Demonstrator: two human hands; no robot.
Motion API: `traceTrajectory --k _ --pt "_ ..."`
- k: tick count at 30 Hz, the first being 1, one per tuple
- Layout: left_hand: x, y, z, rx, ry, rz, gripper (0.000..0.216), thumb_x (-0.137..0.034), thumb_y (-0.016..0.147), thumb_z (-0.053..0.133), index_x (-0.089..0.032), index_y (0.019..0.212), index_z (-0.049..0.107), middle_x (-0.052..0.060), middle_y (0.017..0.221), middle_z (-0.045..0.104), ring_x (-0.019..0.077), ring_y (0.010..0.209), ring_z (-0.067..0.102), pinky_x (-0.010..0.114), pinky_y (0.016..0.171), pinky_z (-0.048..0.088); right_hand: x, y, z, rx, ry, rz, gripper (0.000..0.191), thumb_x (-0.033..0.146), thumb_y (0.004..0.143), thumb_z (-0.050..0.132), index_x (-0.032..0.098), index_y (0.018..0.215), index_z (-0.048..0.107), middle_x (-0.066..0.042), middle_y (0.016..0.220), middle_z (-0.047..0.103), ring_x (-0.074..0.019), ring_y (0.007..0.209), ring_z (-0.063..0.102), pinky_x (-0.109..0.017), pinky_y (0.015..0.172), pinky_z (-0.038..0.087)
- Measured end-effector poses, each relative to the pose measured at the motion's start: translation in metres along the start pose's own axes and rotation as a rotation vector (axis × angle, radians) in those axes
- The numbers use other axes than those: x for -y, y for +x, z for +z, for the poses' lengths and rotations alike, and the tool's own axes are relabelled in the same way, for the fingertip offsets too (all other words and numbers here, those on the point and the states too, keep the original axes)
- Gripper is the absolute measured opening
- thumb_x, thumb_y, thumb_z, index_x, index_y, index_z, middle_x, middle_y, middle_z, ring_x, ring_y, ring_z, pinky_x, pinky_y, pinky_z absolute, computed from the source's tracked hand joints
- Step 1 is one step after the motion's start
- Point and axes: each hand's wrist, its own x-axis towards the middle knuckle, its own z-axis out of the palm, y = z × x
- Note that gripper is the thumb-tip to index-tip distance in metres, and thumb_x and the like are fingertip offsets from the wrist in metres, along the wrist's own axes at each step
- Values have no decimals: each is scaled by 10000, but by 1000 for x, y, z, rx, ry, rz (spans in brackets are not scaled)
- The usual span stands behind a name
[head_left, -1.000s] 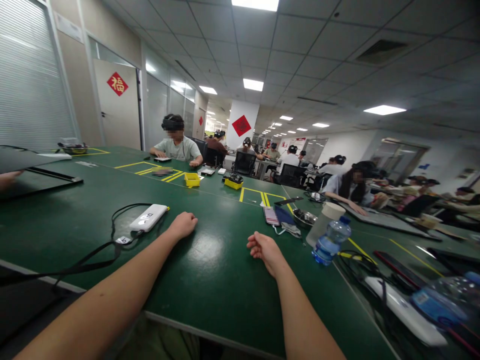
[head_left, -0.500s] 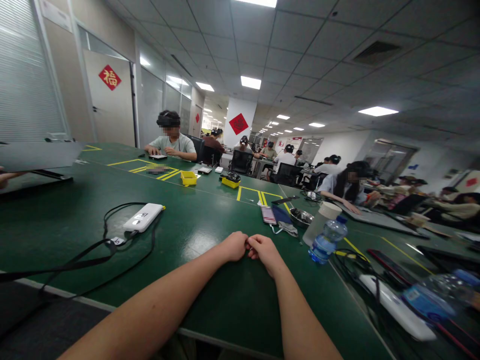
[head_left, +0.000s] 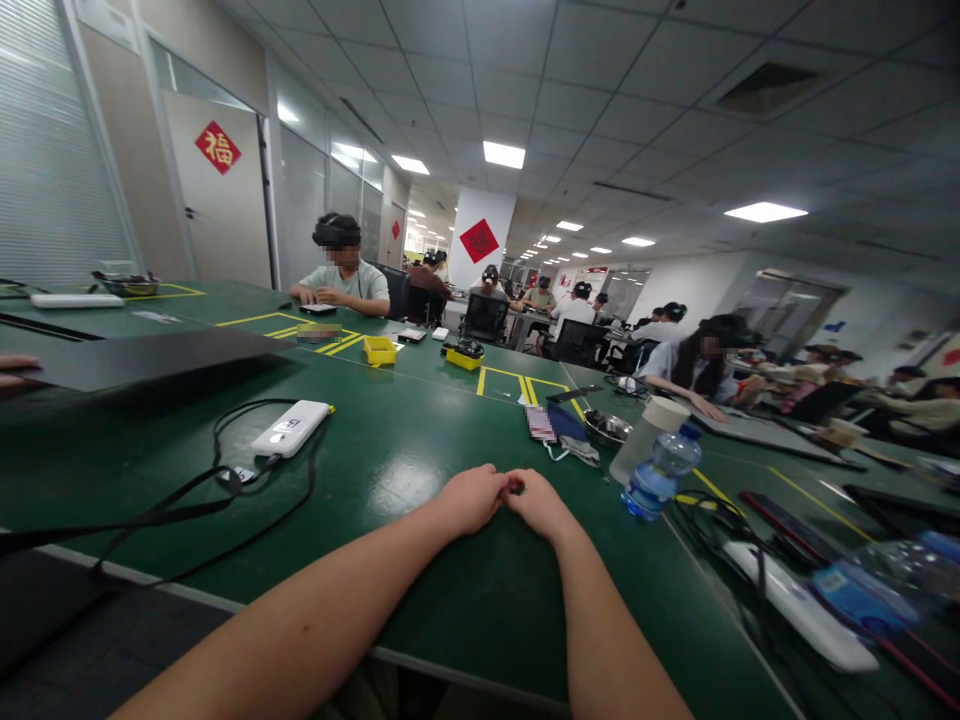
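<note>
My left hand (head_left: 472, 497) and my right hand (head_left: 538, 503) rest on the green table (head_left: 420, 600), both curled into loose fists with the knuckles touching in the middle. A small dark thing shows between the fingertips where they meet; I cannot make out what it is or which hand has it. A white power bank (head_left: 291, 428) with a black cable (head_left: 187, 500) lies to the left of my left hand. A clear water bottle (head_left: 660, 473) with a blue cap lies on its side to the right of my right hand.
A paper cup (head_left: 645, 438), a metal bowl (head_left: 606, 428) and a small pile of cards and cloth (head_left: 555, 432) lie beyond the bottle. Two yellow trays (head_left: 379, 350) stand further back. People sit along the far side. A dark flat panel (head_left: 142, 358) juts in from the left.
My left hand slid right from beside the power bank to meet my right hand. The dark panel at left moved lower and further over the table.
</note>
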Motion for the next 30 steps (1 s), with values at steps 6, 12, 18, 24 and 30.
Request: traceTrajectory --k 6,12,18,24,30 --pt "10 0 -3 -25 -28 -35 129 -191 768 483 -182 812 604 72 821 597 195 767 572 272 689 417 3 0 3 -60 -23 39 59 191 615 628 190 670 650 -30 692 619 -147 632 530 -258 598 379" --pt "23 7 -4 -59 -336 -191 221 -122 686 501 -162 859 634 15 715 623 131 639 558 218 585 404 13 -3 7 34 422 135 225 247 660 609 154 863 583 19 636 572 -115 530 570 -211 480 404" --pt "33 6 -2 -106 -360 -226 206 -118 674 510 -158 818 651 26 757 625 136 683 562 226 626 420 20 -5 8 -31 590 204 244 256 641 641 161 858 581 26 664 540 -117 565 610 -193 477 452" --pt "40 7 -5 -260 -194 -212 266 -107 715 494 -192 908 657 58 912 582 166 840 558 255 790 419 12 0 5 -170 710 322 255 224 637 624 185 881 565 12 703 562 -130 576 635 -203 470 483" --pt "63 12 -16 -349 -145 -277 451 -6 716 423 -181 1093 596 74 1084 571 170 989 523 275 915 365 8 3 2 -296 712 383 206 177 628 557 174 833 573 5 651 568 -121 532 620 -194 447 478"
